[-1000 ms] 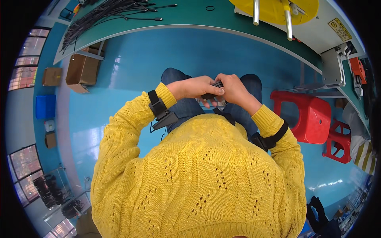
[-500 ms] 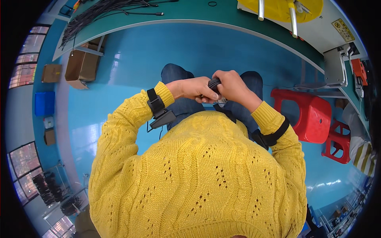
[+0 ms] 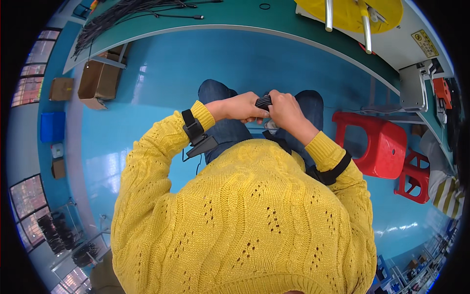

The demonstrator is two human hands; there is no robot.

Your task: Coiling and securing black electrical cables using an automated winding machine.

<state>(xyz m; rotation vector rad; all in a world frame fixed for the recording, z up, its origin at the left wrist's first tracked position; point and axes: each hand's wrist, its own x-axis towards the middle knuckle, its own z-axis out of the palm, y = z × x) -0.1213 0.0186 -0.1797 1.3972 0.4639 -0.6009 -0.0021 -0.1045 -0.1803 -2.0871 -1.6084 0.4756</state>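
Between my two hands, above my lap, is a small coiled bundle of black cable (image 3: 263, 102). Its ridged loops show in the gap between the hands; the rest is covered by fingers. My left hand (image 3: 241, 107) is closed around the left side of the bundle, with the thumb along the lower edge. My right hand (image 3: 288, 112) grips the bundle from the right, fingers curled over its end.
Across the front runs a green-topped table (image 3: 235, 13) with a pile of loose black cables (image 3: 117, 19) at its left. A yellow round tray (image 3: 342, 12) sits at the right. Red plastic stools (image 3: 377, 144) stand right of my legs; a cardboard box (image 3: 100, 81) is under the table's left end.
My right hand has shifted slightly and turned on the cable bundle, its knuckles a little lower. The left hand keeps its hold almost in place.
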